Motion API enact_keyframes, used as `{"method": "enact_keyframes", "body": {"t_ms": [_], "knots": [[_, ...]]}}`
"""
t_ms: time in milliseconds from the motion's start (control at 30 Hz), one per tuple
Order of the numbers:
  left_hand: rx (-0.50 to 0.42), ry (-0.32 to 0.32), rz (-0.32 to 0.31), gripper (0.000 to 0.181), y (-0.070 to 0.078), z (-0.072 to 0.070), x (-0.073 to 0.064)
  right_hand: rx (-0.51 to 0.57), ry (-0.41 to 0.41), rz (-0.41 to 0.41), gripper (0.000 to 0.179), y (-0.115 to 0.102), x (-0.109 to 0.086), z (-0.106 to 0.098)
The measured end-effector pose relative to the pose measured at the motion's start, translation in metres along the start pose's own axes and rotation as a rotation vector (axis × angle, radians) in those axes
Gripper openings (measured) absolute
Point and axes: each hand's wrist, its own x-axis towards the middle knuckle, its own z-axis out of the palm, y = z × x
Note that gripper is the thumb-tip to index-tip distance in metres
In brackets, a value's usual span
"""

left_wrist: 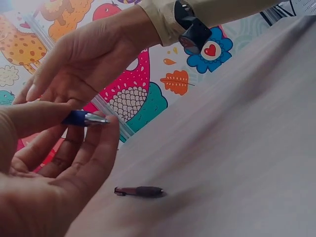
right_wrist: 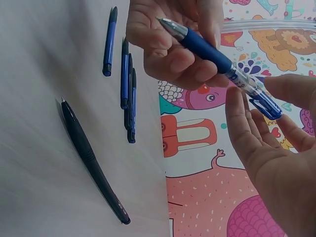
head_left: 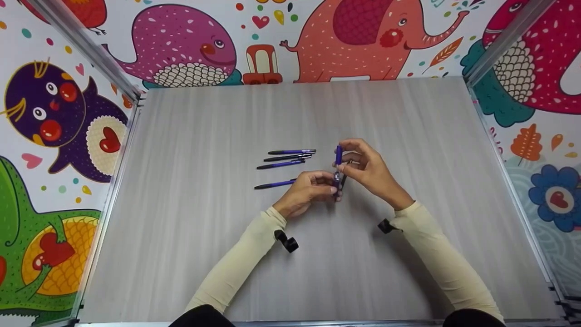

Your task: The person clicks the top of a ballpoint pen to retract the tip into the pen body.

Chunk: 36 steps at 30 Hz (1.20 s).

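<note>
1. clear plastic pen with blue grip (right_wrist: pixel 221 62) — aloft between hands, clip end (right_wrist: pixel 267 105) toward right hand (head_left: pixel 371 171).
2. left hand (head_left: pixel 309 190) pinches the grip.
3. right fingers (right_wrist: pixel 241 121) spread around clip end — whether pinching, cannot tell.

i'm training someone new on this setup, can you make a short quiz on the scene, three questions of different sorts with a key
1. Count: in the right wrist view, how many pens lie on the table?
2. True or false: the black pen on the table touches another pen.
3. Which hand: which one holds the blue pen nearer its tip?

Key:
1. Five: three close together, one just off from them, and the black pen on its own.
2. False.
3. The left hand.
</note>
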Motion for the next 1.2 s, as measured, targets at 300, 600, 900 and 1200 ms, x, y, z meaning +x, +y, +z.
{"method": "enact_keyframes", "body": {"t_ms": [300,600,900,1200], "knots": [[-0.036,-0.005,-0.017,0.027,0.0014,0.0014,-0.0026,-0.027,-0.012,-0.003,0.056,-0.0011,-0.0005,0.0002],[-0.042,-0.014,0.011,0.026,0.0006,0.0034,-0.003,-0.049,0.007,-0.002,0.057,-0.0009,-0.0016,-0.0003],[-0.026,0.011,0.035,0.021,-0.002,0.0069,-0.0033,-0.054,0.01,0.006,0.056,0.0,-0.0022,-0.0009],[-0.05,0.026,0.022,0.024,-0.005,0.0082,-0.0037,-0.075,-0.002,0.007,0.054,0.0011,-0.0018,-0.0015]]}}
